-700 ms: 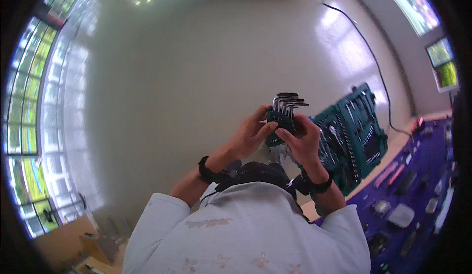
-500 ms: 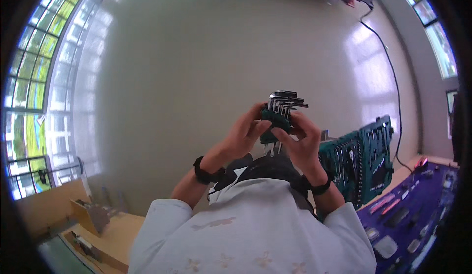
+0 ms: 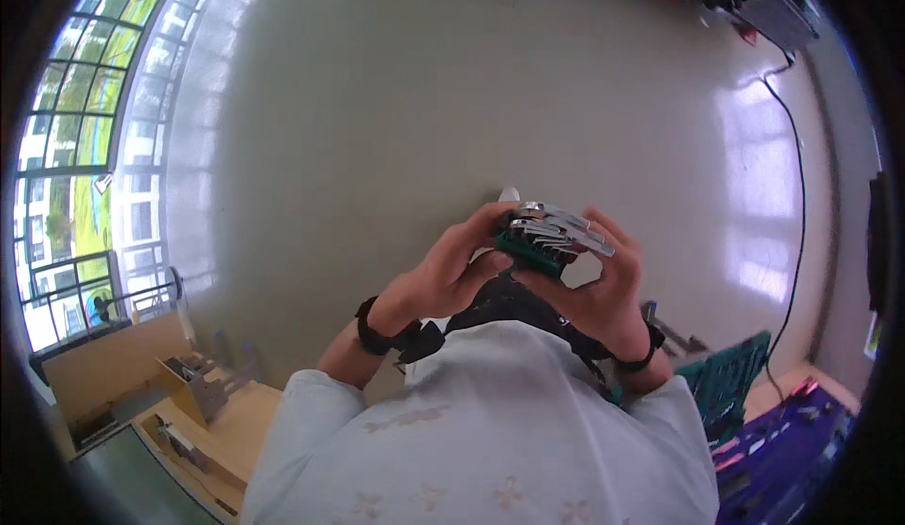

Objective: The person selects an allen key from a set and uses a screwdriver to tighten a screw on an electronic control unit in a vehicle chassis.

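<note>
In front of my torso, both hands hold a hex key set: silver L-shaped hex keys [image 3: 563, 225] standing in a dark green holder [image 3: 531, 253]. My left hand [image 3: 451, 269] grips the holder's left end, thumb on the near side and fingers behind. From the right, my right hand [image 3: 608, 289] curls around the set, its thumb along the holder's lower edge and its fingers by the short bent ends of the keys. Those bent ends point right. The lower parts of the keys are hidden behind the holder and my hands.
At lower right stands an open green tool case [image 3: 724, 384], partly behind my right arm. Beside it, a purple-covered table [image 3: 787, 454] carries several small items. A black cable [image 3: 802, 214] runs along the right. Wooden furniture [image 3: 240, 426] stands at lower left, below large windows.
The hex key set has tilted, so its long lower ends no longer show below the holder. My view has shifted, and the tool case now sits lower and farther right.
</note>
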A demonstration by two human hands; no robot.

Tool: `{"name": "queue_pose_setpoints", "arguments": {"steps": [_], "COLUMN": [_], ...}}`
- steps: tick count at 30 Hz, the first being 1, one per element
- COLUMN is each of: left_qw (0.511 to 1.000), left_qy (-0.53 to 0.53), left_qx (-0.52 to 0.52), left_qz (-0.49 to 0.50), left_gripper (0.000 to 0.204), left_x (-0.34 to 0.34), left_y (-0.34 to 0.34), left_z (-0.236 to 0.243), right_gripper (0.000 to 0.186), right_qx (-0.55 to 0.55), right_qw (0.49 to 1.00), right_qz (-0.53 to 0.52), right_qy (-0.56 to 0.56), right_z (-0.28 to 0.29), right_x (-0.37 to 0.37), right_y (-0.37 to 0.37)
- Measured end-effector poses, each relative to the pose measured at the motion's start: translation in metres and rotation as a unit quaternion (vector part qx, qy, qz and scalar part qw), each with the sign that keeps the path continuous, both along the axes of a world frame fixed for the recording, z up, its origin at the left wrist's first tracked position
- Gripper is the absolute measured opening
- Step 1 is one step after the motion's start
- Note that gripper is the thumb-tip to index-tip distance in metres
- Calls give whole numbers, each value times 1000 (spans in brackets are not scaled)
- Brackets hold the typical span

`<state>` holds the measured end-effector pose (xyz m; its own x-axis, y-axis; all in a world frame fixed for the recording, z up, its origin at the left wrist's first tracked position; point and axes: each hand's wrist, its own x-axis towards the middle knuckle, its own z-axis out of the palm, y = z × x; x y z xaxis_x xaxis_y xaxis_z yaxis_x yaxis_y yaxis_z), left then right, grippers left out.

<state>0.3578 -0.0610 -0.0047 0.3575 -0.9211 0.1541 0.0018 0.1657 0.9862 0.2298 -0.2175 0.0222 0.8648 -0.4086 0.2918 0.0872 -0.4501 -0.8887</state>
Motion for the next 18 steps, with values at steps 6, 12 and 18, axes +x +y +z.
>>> {"name": "queue_pose_setpoints", "arguments": {"steps": [6, 12, 18], "left_qw": [1000, 1000, 996], "left_qy": [-22, 1, 82], "left_qx": [1, -29, -5], "left_qz": [6, 5, -13], "left_gripper": [45, 45, 43], "left_x": [105, 224, 350], "left_y": [-82, -153, -242], "left_z": [19, 19, 9], "right_gripper": [31, 33, 40], "right_qx": [10, 26, 25], "right_qw": [1000, 998, 998], "right_qz": [12, 39, 45], "right_qy": [-10, -39, -21], "right_z": [12, 24, 17], "right_x": [111, 233, 352], "right_y": [-89, -164, -246]}}
